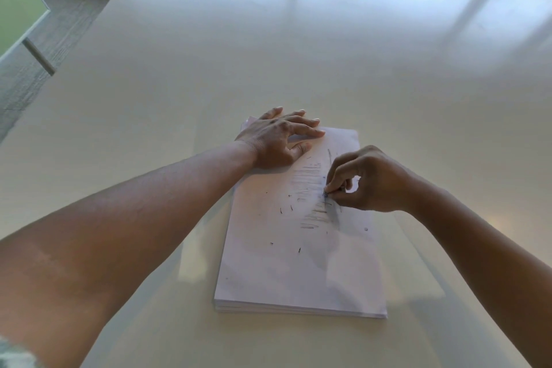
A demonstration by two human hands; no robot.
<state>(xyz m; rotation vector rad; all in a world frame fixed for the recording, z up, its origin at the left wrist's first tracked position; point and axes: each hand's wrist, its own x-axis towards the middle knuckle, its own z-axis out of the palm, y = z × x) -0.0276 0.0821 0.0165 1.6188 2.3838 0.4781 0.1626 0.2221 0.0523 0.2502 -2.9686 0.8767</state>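
Head view: left hand (pixel 273 140) on stack (pixel 298 278) corner

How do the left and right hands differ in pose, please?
The left hand lies flat, fingers spread; the right hand is curled, pinching a small dark item. The left hand presses the far corner of the paper stack; the right hand works at the scribbles. Both work on its top sheet.
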